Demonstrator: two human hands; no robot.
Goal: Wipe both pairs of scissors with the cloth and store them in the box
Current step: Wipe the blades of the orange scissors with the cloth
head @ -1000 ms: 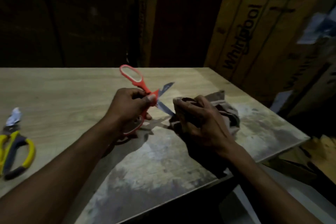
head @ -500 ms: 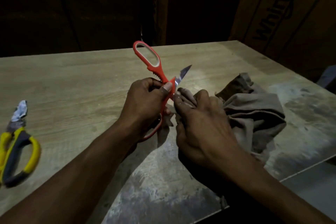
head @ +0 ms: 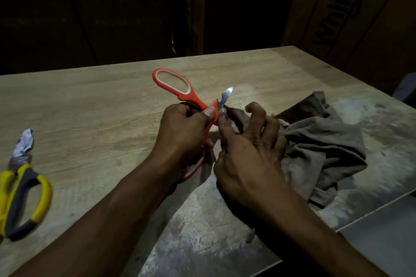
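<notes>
Orange-handled scissors [head: 180,90] are sitting gripped in the left hand [head: 184,132] while the right hand [head: 249,155] is pinching the grey cloth [head: 319,153] around a blade, hands touching.

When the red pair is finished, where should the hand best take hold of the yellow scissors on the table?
Probably by the handle loops. The yellow scissors lie flat at the table's left edge, blades pointing away from the person, loops nearest. The left hand could come from the near side, keeping clear of the blades.
</notes>
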